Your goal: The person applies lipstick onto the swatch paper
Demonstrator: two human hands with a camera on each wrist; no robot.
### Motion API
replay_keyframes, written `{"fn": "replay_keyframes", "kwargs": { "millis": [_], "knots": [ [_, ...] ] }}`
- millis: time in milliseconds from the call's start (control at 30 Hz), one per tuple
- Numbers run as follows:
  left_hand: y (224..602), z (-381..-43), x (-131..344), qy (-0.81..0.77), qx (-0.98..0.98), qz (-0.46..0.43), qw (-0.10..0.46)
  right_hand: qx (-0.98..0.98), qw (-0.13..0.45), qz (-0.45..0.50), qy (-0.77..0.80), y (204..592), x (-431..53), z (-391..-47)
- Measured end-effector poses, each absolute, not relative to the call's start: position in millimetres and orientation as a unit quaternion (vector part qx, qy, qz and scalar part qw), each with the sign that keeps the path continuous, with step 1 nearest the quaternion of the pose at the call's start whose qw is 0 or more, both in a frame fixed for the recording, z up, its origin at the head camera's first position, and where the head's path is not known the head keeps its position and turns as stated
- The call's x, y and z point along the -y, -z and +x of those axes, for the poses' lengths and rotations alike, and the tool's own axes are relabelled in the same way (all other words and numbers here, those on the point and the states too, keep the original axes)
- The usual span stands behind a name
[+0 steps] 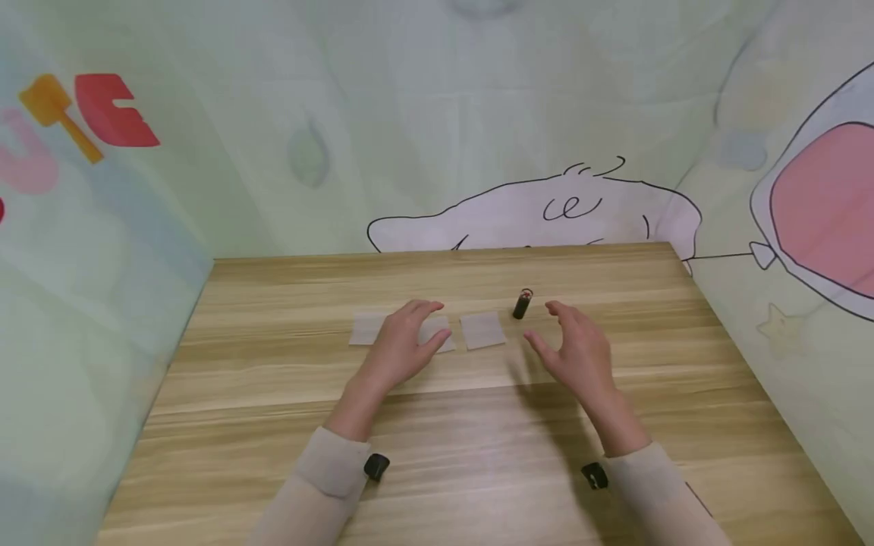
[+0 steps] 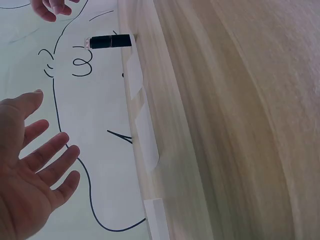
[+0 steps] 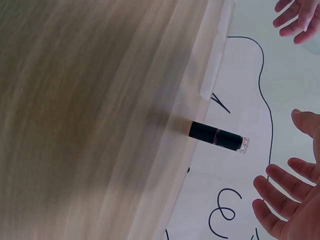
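Note:
Three pale square sheets lie in a row on the wooden table: a left sheet (image 1: 366, 327), a middle sheet (image 1: 437, 331) and a right sheet (image 1: 483, 330). Beside the right one, a small black tube like a lipstick (image 1: 522, 303) stands upright; its clear top with pinkish specks shows in the right wrist view. My left hand (image 1: 404, 343) hovers above the left and middle sheets, hiding part of both, with its fingers relaxed and holding nothing. My right hand (image 1: 577, 347), also holding nothing, is in the air just right of the tube, thumb and fingers spread apart.
The wooden table (image 1: 451, 470) ends at a printed cloth backdrop (image 1: 410, 152) behind it and at the sides. A small black device (image 1: 376, 466) sits at my left wrist, another black device (image 1: 595, 475) at my right.

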State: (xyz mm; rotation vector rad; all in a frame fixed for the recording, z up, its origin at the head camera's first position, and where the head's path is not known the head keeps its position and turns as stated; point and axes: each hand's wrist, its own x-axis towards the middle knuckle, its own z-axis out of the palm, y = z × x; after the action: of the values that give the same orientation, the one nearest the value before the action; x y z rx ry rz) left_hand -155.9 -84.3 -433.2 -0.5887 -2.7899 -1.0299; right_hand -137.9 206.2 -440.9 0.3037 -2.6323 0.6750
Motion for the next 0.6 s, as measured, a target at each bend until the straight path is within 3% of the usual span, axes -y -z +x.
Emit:
{"fn": "replay_keyframes", "kwargs": {
  "millis": [600],
  "knots": [
    [444,-167,65,0.338,0.916,-0.216,0.034,0.951,0.157,0.083,-0.254,451,-206,-144]
  ]
}}
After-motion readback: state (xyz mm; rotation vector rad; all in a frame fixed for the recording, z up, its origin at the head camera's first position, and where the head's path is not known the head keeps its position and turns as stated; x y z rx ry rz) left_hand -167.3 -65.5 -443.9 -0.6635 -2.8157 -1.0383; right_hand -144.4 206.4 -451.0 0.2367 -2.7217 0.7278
